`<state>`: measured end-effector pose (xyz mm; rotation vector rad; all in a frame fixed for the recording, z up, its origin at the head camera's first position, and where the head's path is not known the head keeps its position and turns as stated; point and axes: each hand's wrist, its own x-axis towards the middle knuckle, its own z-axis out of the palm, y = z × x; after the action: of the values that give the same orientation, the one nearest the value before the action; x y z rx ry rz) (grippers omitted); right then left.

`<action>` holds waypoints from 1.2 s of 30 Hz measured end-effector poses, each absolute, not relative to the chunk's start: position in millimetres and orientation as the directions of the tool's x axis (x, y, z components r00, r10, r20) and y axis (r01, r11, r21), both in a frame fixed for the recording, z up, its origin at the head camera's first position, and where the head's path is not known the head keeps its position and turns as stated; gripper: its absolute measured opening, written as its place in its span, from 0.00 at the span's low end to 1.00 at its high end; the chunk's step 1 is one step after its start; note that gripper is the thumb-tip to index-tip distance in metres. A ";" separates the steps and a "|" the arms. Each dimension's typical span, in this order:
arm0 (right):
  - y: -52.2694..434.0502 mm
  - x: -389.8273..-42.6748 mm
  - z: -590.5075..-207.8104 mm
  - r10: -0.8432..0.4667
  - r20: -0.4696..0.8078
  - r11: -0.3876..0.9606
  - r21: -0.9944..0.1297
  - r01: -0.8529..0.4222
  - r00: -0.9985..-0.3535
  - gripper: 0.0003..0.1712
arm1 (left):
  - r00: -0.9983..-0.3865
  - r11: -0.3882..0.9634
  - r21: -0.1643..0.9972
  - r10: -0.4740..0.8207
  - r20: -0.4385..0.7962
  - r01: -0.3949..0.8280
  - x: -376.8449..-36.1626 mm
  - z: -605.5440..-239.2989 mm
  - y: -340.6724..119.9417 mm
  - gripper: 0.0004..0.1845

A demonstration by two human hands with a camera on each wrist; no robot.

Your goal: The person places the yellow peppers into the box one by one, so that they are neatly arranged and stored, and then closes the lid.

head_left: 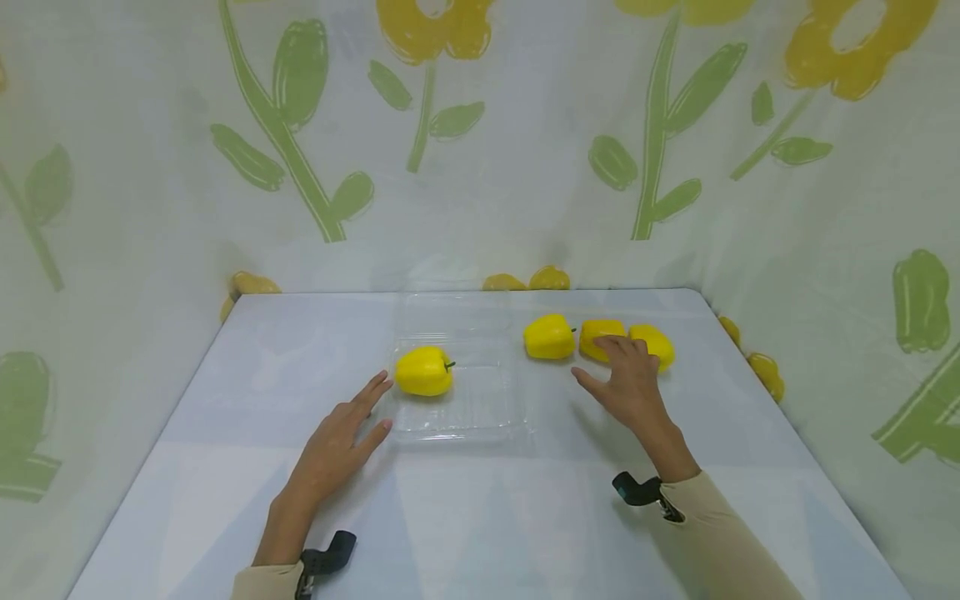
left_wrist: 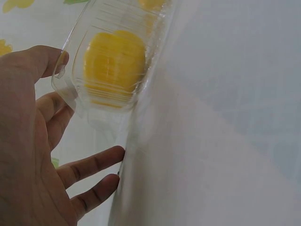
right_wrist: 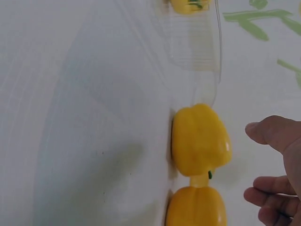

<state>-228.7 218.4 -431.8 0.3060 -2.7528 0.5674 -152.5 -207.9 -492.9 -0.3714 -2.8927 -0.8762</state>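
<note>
Peppers: 1 yellow pepper [head_left: 423,372] lies inside the clear plastic tray [head_left: 491,410] on the worktop [head_left: 480,517]; 3 more peppers sit in a row just right of the tray. Left hand [head_left: 337,446] lies flat, fingers straight, fingertips at the tray's left edge, holding nothing. Right hand [head_left: 628,382] spread open, fingertips resting on the middle pepper [head_left: 596,333], not gripping.

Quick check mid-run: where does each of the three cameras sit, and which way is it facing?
Head: worn high, facing forward and down over the white table; shows both forearms, left hand and right hand.
Left wrist: beside the left palm, facing the clear plastic clamshell tray with a yellow bell pepper inside; fingers show.
Right wrist: beside the right hand, facing the loose yellow peppers.
Shared: both wrist views catch the tray.
</note>
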 end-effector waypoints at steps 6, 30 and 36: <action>235.9 -230.0 -432.8 -0.104 0.327 0.915 -0.338 -0.219 -0.939 0.35 | -0.965 0.804 0.534 0.206 0.162 0.261 -153.2 -493.0 -207.3 0.35; 294.4 -245.3 -437.8 0.085 0.270 0.941 -0.338 -0.012 -0.959 0.43 | -0.964 0.802 0.536 0.204 0.171 0.265 -153.6 -494.5 -205.7 0.34; 301.2 -249.1 -442.8 0.110 0.260 0.938 -0.347 0.013 -0.959 0.44 | -0.963 0.804 0.532 0.201 0.179 0.266 -152.1 -494.5 -206.7 0.35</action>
<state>-249.1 301.2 -442.8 -0.0911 -2.8168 0.5024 -152.1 -206.7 -494.5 -0.3737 -2.8749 -0.8735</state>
